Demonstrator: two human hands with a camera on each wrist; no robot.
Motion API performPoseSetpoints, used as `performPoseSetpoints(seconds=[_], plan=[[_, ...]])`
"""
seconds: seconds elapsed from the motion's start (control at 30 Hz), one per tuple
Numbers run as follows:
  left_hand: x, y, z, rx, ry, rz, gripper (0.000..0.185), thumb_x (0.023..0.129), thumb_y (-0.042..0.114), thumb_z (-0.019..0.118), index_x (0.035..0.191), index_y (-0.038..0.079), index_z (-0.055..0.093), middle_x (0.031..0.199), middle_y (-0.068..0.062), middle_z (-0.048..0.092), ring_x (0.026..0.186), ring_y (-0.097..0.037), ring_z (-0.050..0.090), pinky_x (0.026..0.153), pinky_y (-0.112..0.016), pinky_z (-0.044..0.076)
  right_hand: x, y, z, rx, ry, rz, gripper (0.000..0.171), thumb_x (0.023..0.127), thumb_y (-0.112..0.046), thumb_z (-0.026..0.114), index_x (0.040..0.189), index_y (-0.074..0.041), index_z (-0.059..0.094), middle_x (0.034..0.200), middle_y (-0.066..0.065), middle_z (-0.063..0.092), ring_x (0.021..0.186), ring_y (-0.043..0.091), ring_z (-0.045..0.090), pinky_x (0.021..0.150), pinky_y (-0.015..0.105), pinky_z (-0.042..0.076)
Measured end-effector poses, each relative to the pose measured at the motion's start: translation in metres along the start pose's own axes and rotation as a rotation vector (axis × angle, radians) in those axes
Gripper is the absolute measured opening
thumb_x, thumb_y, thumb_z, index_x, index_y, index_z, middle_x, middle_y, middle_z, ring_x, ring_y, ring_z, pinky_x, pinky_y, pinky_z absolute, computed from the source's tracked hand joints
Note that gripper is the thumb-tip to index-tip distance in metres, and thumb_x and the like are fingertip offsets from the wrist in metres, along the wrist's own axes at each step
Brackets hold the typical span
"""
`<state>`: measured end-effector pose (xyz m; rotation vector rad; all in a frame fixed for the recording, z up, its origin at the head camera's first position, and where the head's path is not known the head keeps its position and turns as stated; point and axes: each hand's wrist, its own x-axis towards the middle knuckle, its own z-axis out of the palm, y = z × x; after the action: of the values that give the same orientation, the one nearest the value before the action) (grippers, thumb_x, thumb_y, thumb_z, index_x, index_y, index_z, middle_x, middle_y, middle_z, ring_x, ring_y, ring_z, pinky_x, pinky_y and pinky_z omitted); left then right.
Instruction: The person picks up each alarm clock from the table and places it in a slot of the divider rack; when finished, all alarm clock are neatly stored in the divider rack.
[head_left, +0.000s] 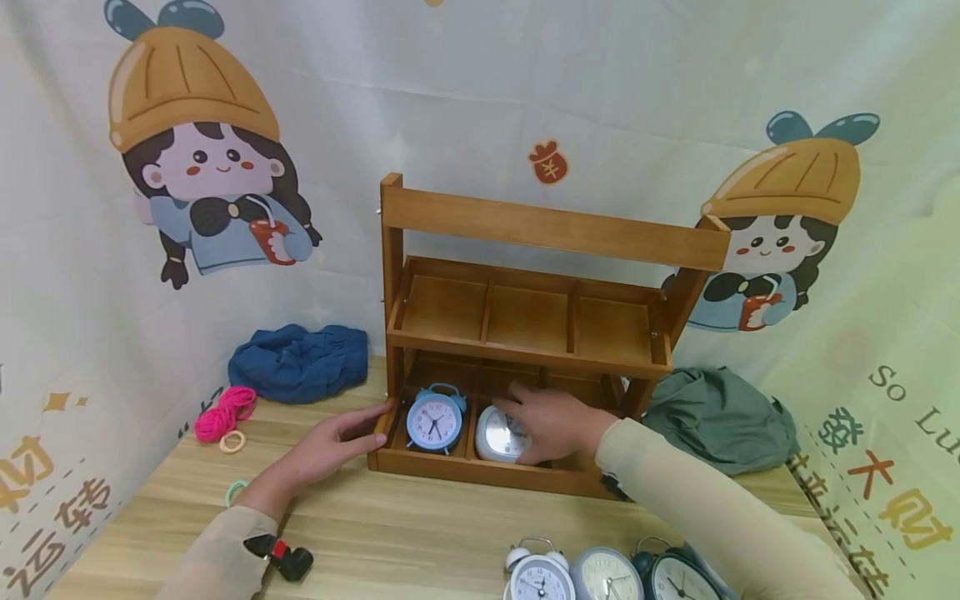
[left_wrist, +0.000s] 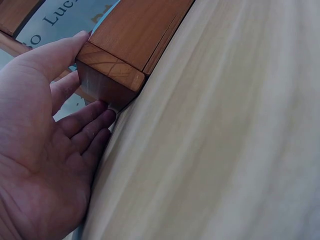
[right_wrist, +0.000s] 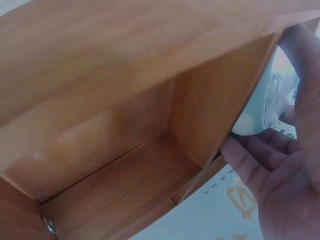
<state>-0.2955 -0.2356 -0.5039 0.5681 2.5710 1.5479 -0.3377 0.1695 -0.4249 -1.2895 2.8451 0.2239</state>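
A brown wooden two-tier rack point(head_left: 525, 479) stands on the table. My left hand point(head_left: 330, 450) holds its lower left corner; in the left wrist view the thumb lies along the upper edge and the fingers bend against the end panel point(left_wrist: 100, 85). My right hand point(head_left: 558, 425) grips a round white alarm clock point(head_left: 495, 437) in the lower tier's middle compartment, partly covering its dial. In the right wrist view the clock point(right_wrist: 255, 110) shows pale between thumb and fingers, behind a wooden divider point(right_wrist: 220, 95). A light-blue alarm clock point(head_left: 435, 421) stands upright in the left compartment.
Several clocks, including a white twin-bell one point(head_left: 540, 575), stand at the front edge. Blue cloth point(head_left: 300, 362), pink yarn point(head_left: 223, 414) and a wooden ring point(head_left: 232, 442) lie left of the rack. Green cloth point(head_left: 720, 421) lies right. A printed curtain point(head_left: 465, 108) hangs behind.
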Motion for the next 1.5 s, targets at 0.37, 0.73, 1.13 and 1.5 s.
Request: performPoseSetpoints(seconds=[0.37,0.73,1.13,1.5], plan=[[0.000,0.000,0.001,-0.004,-0.002,0.005,0.064,0.110,0.039,0.073,0.167,0.017,0.054,0.172,-0.013,0.049,0.161,-0.045,0.037,0.127,-0.069,0.033,-0.008,0.002,0.004,0.065,0.024,-0.036,0.087,0.093,-0.045,0.092,0.162,-0.010,0.054,0.141,0.012,0.061,0.102,0.018,0.068,0.091,0.038,0.065],[0.001,-0.002,0.004,-0.007,-0.002,0.015,0.064,0.110,0.039,0.073,0.167,0.018,0.054,0.172,-0.012,0.049,0.161,-0.044,0.038,0.127,-0.068,0.034,-0.020,0.005,0.004,0.231,-0.018,0.015,0.071,0.102,-0.049,0.082,0.160,-0.013,0.060,0.151,0.010,0.061,0.122,0.022,0.068,0.109,0.044,0.059],[0.002,0.001,0.003,0.008,0.000,0.002,0.065,0.110,0.041,0.073,0.167,0.019,0.054,0.172,-0.014,0.048,0.161,-0.047,0.037,0.127,-0.071,0.033,-0.070,-0.011,-0.025,0.400,0.050,-0.009,0.074,0.106,-0.054,0.075,0.165,-0.014,0.054,0.157,0.003,0.059,0.134,0.023,0.065,0.111,0.049,0.058],[0.001,-0.003,0.000,0.021,0.012,0.000,0.064,0.109,0.040,0.073,0.167,0.017,0.055,0.171,-0.015,0.050,0.160,-0.047,0.038,0.126,-0.071,0.034,-0.119,-0.047,-0.022,0.608,-0.056,-0.107,0.070,0.107,-0.055,0.073,0.165,-0.021,0.054,0.146,-0.004,0.065,0.129,0.014,0.065,0.108,0.040,0.058]])
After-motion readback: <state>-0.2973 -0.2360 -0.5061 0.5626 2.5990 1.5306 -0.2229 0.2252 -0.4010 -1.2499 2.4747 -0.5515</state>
